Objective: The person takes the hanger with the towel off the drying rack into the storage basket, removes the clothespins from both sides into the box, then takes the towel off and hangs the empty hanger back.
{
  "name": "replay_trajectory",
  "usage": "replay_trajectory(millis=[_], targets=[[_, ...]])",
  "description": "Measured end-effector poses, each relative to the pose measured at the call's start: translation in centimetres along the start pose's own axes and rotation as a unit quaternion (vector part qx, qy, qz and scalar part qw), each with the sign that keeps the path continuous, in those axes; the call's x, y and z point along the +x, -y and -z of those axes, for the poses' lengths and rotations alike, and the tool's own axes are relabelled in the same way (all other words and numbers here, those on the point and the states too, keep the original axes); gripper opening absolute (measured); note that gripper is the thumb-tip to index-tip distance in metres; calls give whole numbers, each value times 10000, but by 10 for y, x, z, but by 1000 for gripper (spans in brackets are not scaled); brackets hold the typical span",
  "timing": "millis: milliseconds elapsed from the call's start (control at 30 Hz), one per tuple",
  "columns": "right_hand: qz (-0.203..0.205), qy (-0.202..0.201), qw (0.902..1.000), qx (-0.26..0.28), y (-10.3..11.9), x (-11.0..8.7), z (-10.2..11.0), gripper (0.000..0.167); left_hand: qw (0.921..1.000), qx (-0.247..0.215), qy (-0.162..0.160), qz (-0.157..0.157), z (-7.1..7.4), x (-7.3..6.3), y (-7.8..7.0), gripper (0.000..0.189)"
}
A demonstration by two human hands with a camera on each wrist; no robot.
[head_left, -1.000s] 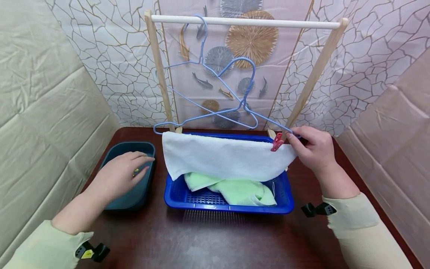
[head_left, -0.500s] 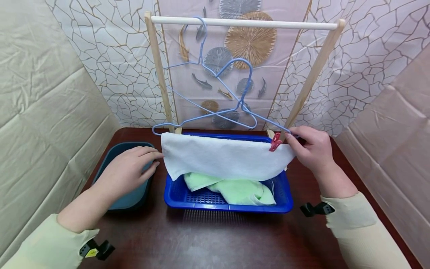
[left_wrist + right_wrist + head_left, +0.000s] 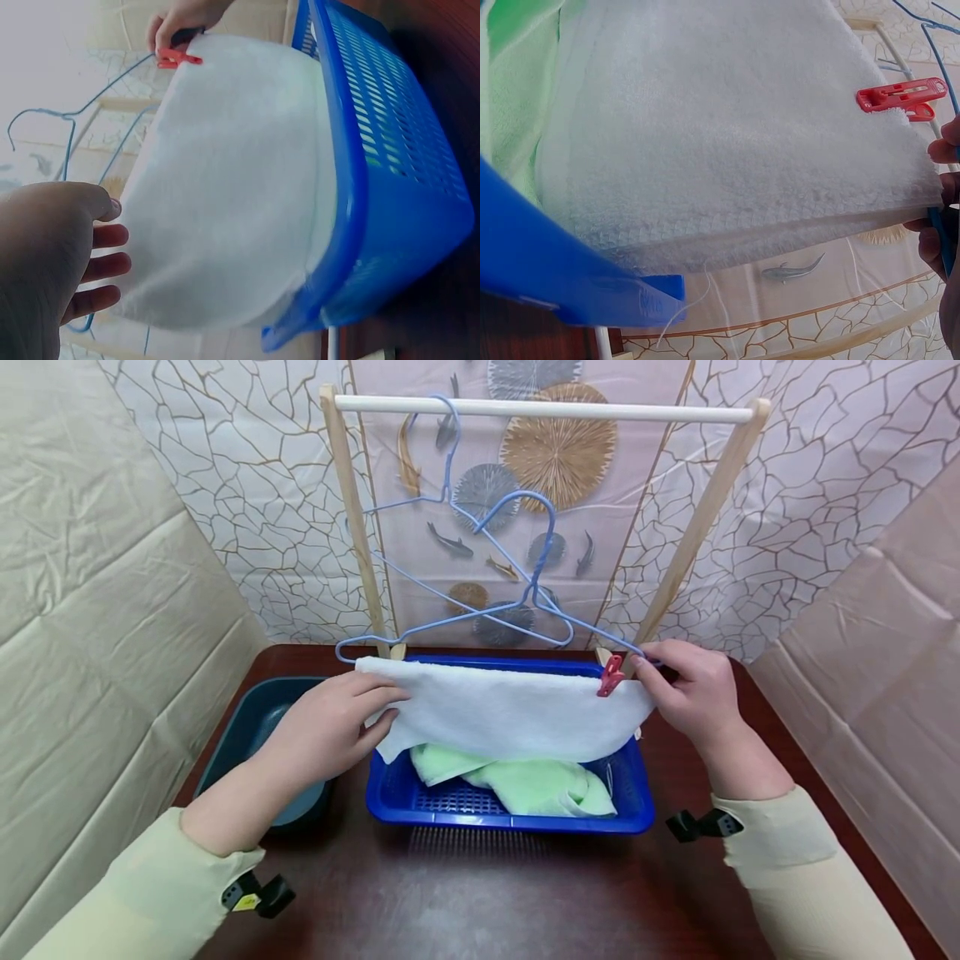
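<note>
My right hand (image 3: 692, 689) pinches the right end of a blue wire hanger (image 3: 531, 589). A folded white towel (image 3: 502, 714) hangs over its lower bar. A red clothespin (image 3: 611, 677) clips the towel near that end; the right wrist view shows the clothespin (image 3: 904, 95) close up on the towel edge. My left hand (image 3: 341, 718) is at the towel's left end, fingers loosely bent over its front. In the left wrist view nothing shows between the left hand's fingers (image 3: 109, 266). Whether they touch the cloth is hard to tell.
Below the towel stands a blue basket (image 3: 450, 822) with a light green towel (image 3: 540, 785) inside. A dark teal bin (image 3: 225, 739) sits left, partly behind my left arm. Behind rises a wooden rack with a white rail (image 3: 600, 410), where a second blue hanger (image 3: 452, 468) hangs.
My left hand has moved right from over the teal bin to the towel's left end. The hanger, towel and right hand have shifted slightly left.
</note>
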State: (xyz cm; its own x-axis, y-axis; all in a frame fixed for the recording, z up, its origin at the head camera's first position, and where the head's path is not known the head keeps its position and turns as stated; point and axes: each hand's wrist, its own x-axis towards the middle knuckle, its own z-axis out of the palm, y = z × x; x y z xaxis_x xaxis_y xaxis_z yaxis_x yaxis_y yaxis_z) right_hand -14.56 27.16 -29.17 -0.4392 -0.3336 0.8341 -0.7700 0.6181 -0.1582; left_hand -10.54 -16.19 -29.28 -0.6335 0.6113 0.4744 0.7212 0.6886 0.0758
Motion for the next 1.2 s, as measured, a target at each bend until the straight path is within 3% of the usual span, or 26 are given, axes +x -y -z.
replay_trajectory(millis=[1000, 1200], targets=[[-26, 18, 10000, -33, 4, 1, -3, 18, 9953, -589, -408, -652, -20, 65, -37, 24], [17, 19, 10000, -59, 5, 3, -4, 20, 9964, -635, -169, -544, -22, 77, -46, 24]])
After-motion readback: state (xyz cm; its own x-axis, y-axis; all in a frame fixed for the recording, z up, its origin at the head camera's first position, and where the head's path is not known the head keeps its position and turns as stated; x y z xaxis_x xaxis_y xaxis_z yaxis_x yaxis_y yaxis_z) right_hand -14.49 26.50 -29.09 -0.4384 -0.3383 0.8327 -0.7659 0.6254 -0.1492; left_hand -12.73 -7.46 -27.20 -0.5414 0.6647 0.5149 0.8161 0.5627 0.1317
